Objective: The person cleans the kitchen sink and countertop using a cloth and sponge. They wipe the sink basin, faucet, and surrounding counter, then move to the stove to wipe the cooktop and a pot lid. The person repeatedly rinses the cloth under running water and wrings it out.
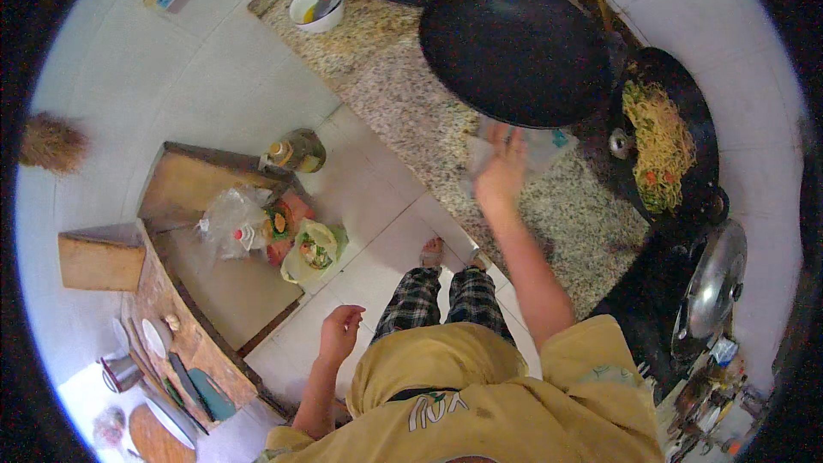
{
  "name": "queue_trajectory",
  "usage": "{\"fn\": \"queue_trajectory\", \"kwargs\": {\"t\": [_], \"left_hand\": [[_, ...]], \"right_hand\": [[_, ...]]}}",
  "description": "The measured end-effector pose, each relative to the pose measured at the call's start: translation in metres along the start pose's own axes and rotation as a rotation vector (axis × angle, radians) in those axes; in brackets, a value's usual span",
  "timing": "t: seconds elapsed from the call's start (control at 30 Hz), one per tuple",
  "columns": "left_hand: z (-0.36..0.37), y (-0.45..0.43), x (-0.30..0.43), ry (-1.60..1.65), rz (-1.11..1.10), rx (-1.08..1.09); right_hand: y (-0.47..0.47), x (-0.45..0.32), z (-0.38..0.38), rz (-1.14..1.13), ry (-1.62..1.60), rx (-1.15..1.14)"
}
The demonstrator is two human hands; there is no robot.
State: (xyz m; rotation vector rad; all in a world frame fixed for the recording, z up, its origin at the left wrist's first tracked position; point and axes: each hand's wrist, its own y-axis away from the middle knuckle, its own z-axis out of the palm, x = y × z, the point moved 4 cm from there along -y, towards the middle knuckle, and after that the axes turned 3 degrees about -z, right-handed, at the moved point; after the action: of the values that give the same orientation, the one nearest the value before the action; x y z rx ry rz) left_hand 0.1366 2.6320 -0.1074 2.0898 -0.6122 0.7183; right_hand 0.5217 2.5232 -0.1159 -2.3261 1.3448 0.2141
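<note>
My right hand [503,170] presses a pale cloth [545,146] flat against the speckled granite countertop [398,109], just below the rim of a large black pan [514,51]. The hand is slightly blurred, with its fingers spread on the cloth. My left hand [342,333] hangs over the floor beside my body, its fingers loosely curled and nothing seen in it. Right of the pan, a black wok [697,116] holds cooked noodles [661,145]. A white bowl [317,6] with a metal spoon and some yellow liquid stands at the counter's far left.
A glass-like lid [714,286] leans near the dark stove at right. On the floor at left stand a large oil bottle [299,151] and plastic bags [315,247]. A wooden worktop [206,360] with a knife and a chopping board [157,434] lies at lower left.
</note>
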Motion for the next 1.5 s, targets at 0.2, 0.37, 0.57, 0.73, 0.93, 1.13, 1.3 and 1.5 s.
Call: {"fn": "queue_trajectory", "kwargs": {"t": [0.2, 0.37, 0.57, 0.73, 0.93, 1.13, 1.3, 1.5], "left_hand": [[0.009, -0.002, 0.008, -0.05, 0.113, -0.031], [0.019, -0.032, 0.054, -0.052, 0.254, -0.1], [0.023, -0.044, 0.048, -0.036, 0.245, -0.061], [0.025, -0.028, 0.01, 0.042, 0.137, 0.007], [0.022, 0.008, -0.034, 0.148, -0.065, 0.121], [0.02, 0.024, -0.043, 0.294, -0.116, 0.152], [0.015, -0.034, 0.052, 0.014, 0.288, -0.033], [0.05, -0.107, 0.113, 0.874, 0.286, -0.786]], "right_hand": [[0.025, -0.117, 0.034, -0.212, -0.62, -0.446], [0.05, -0.148, -0.017, 0.216, -1.167, -1.016], [0.068, 0.041, -0.112, 0.657, -1.115, -0.243], [0.08, 0.093, -0.092, 0.337, -0.14, -0.141], [0.007, -0.078, 0.011, -0.121, -0.045, -0.372], [-0.061, -0.176, 0.088, -0.22, -0.359, -0.276], [-0.01, -0.201, 0.05, 0.324, -1.798, -1.128], [0.05, -0.107, -0.119, 0.584, -2.374, -1.031]]}}
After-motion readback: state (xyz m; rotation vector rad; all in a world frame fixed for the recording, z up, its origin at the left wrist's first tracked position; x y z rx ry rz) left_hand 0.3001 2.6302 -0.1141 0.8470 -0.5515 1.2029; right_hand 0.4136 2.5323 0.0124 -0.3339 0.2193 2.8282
